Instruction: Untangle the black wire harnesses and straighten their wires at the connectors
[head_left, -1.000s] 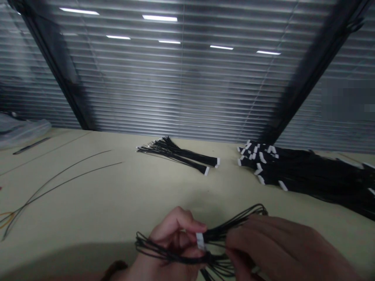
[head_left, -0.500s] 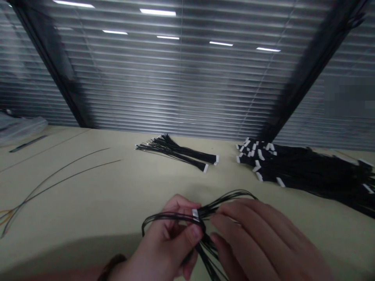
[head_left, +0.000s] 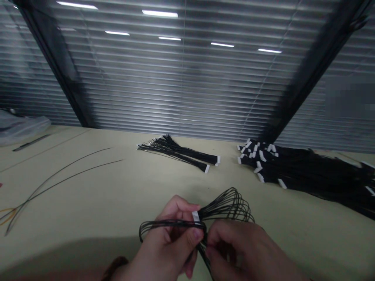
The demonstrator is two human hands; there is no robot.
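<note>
My left hand is closed around a black wire harness, thumb and fingers pinching beside its white connector. The thin wires fan out in a loop to the right of the connector, and another loop bulges to the left. My right hand is closed too, its fingers gripping the same wires just below and right of the connector. Both hands hover low over the pale table at its near edge.
A small bundle of black harnesses with white connectors lies mid-table. A large pile of the same lies at the right. Loose thin wires curve across the left. A plastic bag lies far left. Window blinds run behind.
My right hand has curled from flat fingers into a grip on the wires. The right-hand wire loop has bunched up taller and rounder. The left hand has stayed in place.
</note>
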